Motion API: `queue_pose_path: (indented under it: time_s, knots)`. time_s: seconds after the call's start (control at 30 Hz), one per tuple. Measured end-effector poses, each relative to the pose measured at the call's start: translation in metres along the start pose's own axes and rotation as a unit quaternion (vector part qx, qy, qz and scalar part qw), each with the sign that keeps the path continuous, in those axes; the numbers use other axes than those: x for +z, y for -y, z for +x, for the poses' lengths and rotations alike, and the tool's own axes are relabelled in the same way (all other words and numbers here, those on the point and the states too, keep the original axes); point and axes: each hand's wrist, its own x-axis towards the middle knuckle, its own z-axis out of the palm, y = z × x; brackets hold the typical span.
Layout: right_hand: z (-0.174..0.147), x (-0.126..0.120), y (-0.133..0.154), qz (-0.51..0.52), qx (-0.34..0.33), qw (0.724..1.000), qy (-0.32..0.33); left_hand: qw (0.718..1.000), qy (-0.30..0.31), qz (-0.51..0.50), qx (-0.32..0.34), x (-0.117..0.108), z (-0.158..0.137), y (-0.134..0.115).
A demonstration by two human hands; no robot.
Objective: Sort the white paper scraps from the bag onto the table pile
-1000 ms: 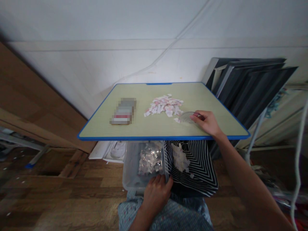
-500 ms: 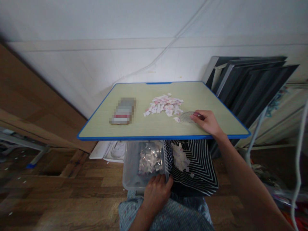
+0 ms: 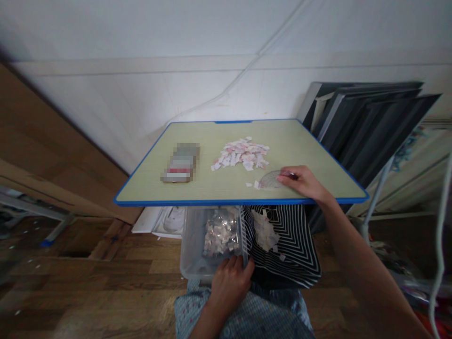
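Note:
My right hand (image 3: 306,182) is closed on a clear protractor (image 3: 271,179), its curved side lying toward the left on the small table (image 3: 208,190). Two paper scraps (image 3: 256,185) lie at or beside the protractor's left edge. Just beyond them is a loose pile of torn white and pinkish paper pieces (image 3: 242,154). Below the table edge, my left hand (image 3: 231,280) grips the near right rim of a clear plastic bin (image 3: 190,254), fingers over the inside and thumb toward the right. More paper scraps (image 3: 221,233) fill part of that bin.
A pixelated, phone-shaped object (image 3: 181,163) lies on the table's left. Right of the bin, a black-and-white striped cloth (image 3: 294,240) bears more scraps. Dark flat panels (image 3: 367,117) lean at the right wall; a large cardboard box (image 3: 52,141) stands left.
My right hand has drawn the protractor slightly nearer and left, with a couple of scraps now apart from the pile, closer to the front edge. My left hand has stayed on the bin.

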Motion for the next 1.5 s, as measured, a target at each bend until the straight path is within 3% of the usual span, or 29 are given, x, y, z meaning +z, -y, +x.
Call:
queue_pose_path:
  time_s: [0.13, 0.3, 0.37, 0.9, 1.23, 1.5]
  knots:
    - [-0.001, 0.000, 0.001, -0.007, -0.009, 1.000, -0.009, 1.000, -0.002, 0.001, 0.004, 0.000, 0.000, 0.000]
    - [-0.004, -0.001, -0.002, -0.023, 0.017, 0.995, -0.100, 1.000, 0.004, -0.004, 0.001, 0.000, -0.001, 0.000]
    - [-0.005, -0.002, -0.002, -0.023, 0.032, 0.993, -0.108, 1.000, 0.004, -0.005, -0.001, 0.000, -0.001, 0.000]
    - [-0.008, -0.006, 0.004, 0.011, 0.006, 1.000, -0.004, 0.999, 0.030, -0.012, 0.003, -0.007, 0.000, 0.000]
    - [0.012, 0.020, 0.011, 0.040, -0.059, 0.993, 0.090, 1.000, 0.010, -0.018, 0.002, 0.002, 0.000, 0.001]
    - [0.008, 0.016, 0.011, 0.024, -0.019, 0.999, -0.016, 1.000, 0.012, -0.016, 0.002, -0.001, 0.000, 0.001]
